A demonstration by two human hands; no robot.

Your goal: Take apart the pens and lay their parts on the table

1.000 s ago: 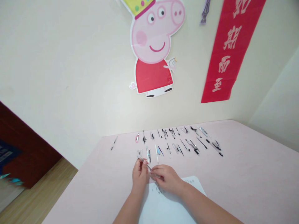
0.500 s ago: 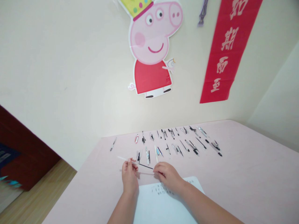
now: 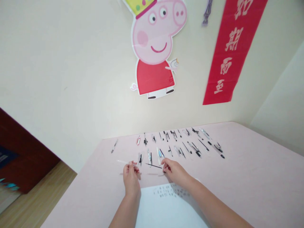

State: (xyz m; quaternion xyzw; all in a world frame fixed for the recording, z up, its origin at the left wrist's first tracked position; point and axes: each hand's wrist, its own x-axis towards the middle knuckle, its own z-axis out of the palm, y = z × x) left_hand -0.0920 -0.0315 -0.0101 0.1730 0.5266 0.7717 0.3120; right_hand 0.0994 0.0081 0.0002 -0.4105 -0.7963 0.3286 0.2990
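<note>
My left hand (image 3: pixel 131 179) pinches a clear pen barrel (image 3: pixel 122 161) that sticks out to the left of the fingers. Between the two hands lies a dark, thin pen refill (image 3: pixel 154 165), its right end gripped by the fingertips of my right hand (image 3: pixel 175 171). The refill's pointed left end is apart from the barrel, just above the pink tabletop (image 3: pixel 95 190). Below my right hand is a white sheet (image 3: pixel 163 212) with rows of handwriting near its top.
Two rows of taken-apart pens, with caps, refills and barrels (image 3: pixel 150 157), stretch across the far table. One pen (image 3: pixel 114 146) lies alone at the left. Behind stands a wall with a pig cutout (image 3: pixel 155 76) and a red banner (image 3: pixel 228 66).
My right hand has moved right and slightly up, drawing the dark refill out of the clear barrel. My left hand holds the barrel in nearly the same place.
</note>
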